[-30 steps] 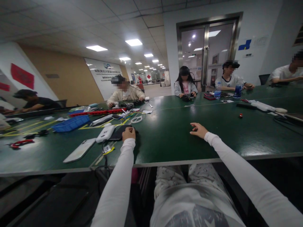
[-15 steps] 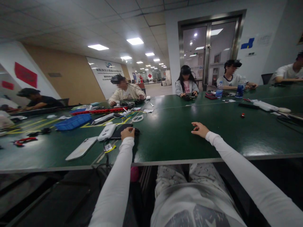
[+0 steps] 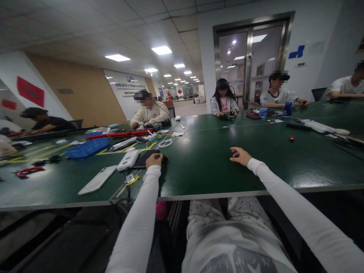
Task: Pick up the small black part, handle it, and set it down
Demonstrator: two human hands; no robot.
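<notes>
My left hand (image 3: pixel 154 160) is at the table's near side, left of centre, with its fingers curled together in a pinch. Right beside the fingertips lies a small dark object (image 3: pixel 164 159), partly covered by them; its kind does not show. A flat black item (image 3: pixel 142 159) lies just left of that hand, alongside a white device with a rounded case (image 3: pixel 128 160). Further left rests a white smartphone (image 3: pixel 98 179), back up. Over the bare green tabletop, my right hand (image 3: pixel 240 156) holds nothing, its thumb and fingers apart.
A blue plastic basket (image 3: pixel 87 148), red-handled pliers (image 3: pixel 28 172) and a coiled white cable (image 3: pixel 165 143) lie to the left. A small red object (image 3: pixel 292 138) and a water bottle (image 3: pixel 264 107) are to the right. Several people sit around the table (image 3: pixel 199 170).
Both my hands stay where they were. Across the table, the person in the cream jacket has brought their hands lower and closer together. The view has shifted very slightly.
</notes>
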